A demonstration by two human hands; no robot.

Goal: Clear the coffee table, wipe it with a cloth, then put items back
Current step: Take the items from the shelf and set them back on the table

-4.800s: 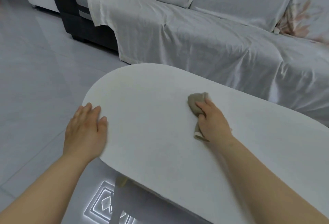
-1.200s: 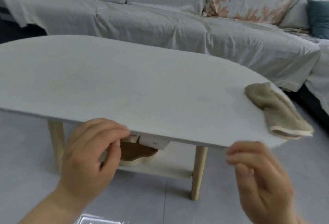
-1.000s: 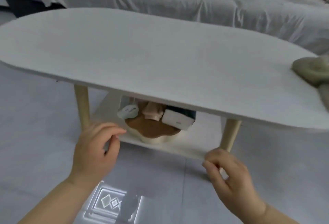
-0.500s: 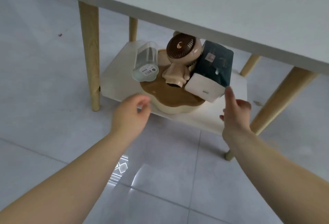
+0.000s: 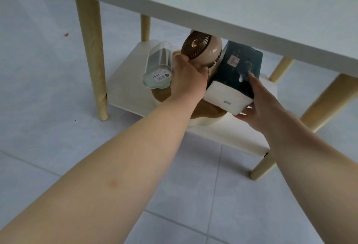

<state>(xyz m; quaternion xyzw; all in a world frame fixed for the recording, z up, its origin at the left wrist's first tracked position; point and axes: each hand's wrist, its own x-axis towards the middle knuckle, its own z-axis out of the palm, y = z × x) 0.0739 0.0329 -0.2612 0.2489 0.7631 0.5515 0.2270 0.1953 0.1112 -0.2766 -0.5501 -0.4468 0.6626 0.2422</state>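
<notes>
Under the white coffee table top (image 5: 251,1), a lower shelf (image 5: 127,80) carries a brown and cream tray (image 5: 209,113). On the tray lie a clear glass (image 5: 157,67) on its side, a small brown and beige fan (image 5: 201,49), and a dark green and white tissue pack (image 5: 235,77). My left hand (image 5: 188,78) is closed around the fan's stand, just below the fan head. My right hand (image 5: 255,102) grips the tissue pack's right side, thumb under its white end. The wiping cloth is out of view.
Light wooden table legs stand at the left (image 5: 91,55), behind (image 5: 145,28) and at the right (image 5: 325,102). The table top hangs low over the shelf items. Grey floor tiles (image 5: 48,127) surround the table.
Both hands reached forward under the table top. The left hand closed on the fan's stand and the right hand took hold of the tissue pack. The view moved closer to the shelf.
</notes>
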